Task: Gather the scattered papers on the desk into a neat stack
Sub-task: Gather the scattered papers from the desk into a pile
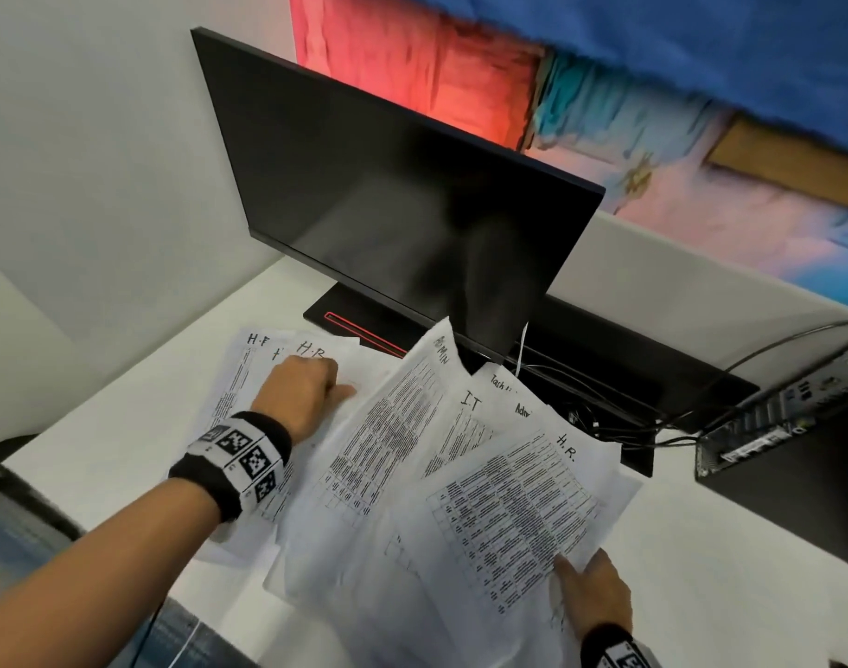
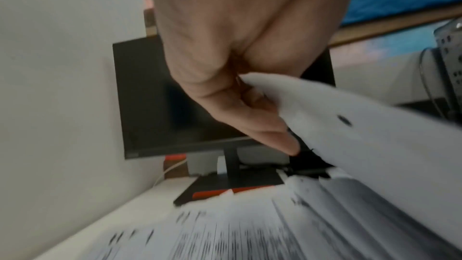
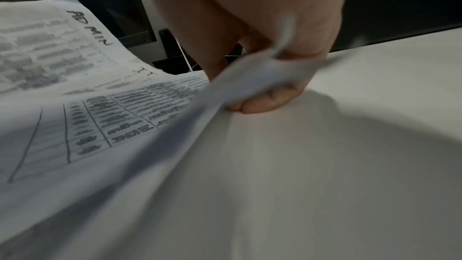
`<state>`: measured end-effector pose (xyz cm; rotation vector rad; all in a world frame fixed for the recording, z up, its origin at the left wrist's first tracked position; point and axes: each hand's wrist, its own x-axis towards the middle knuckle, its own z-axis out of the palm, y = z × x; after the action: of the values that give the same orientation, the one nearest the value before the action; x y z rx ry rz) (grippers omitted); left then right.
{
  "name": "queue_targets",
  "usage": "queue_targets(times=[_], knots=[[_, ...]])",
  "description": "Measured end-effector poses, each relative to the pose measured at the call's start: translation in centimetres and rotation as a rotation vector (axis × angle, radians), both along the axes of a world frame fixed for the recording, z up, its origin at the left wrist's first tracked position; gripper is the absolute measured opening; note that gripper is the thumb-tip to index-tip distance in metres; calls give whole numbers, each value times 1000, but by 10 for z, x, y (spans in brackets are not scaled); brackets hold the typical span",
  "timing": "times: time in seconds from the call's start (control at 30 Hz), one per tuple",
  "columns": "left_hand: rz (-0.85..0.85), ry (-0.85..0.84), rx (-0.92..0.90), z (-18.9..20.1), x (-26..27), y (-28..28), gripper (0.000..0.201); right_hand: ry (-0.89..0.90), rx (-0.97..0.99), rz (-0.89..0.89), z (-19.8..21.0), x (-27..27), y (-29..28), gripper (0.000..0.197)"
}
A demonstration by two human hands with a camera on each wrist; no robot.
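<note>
papers (image 1: 412, 455) fanned on desk (image 1: 730, 585) before monitor (image 1: 393, 195), computer case (image 1: 792, 455) right

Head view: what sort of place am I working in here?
Most likely an office workstation. A dark monitor stands on a white desk, a desktop computer with cables sits at the right, and printed papers hand-marked H.R., I.T. and ADMIN lie spread across it.

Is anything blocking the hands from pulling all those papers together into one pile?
Nothing visible does. The left hand and right hand each already grip sheets of the papers at opposite sides. The monitor base sits behind, partly under the far sheets, not between them.
</note>
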<state>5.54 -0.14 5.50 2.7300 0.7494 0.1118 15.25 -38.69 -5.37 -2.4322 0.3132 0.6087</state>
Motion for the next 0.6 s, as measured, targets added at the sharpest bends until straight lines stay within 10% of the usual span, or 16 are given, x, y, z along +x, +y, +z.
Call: queue_targets(times=[0.1,0.23,0.47,0.6], knots=[[37,296,-166,-28,-9,-2,11,12,8,-44,3,0,4,50],[-18,452,-263,-54,-16,-8,36,34,20,-120,3,-6,9,49],[49,139,-179,3,-15,30,32,10,-24,-109,-9,-13,1,47],[-90,-74,-561,38,-45,72,7,37,-5,-151,-7,-12,7,50]])
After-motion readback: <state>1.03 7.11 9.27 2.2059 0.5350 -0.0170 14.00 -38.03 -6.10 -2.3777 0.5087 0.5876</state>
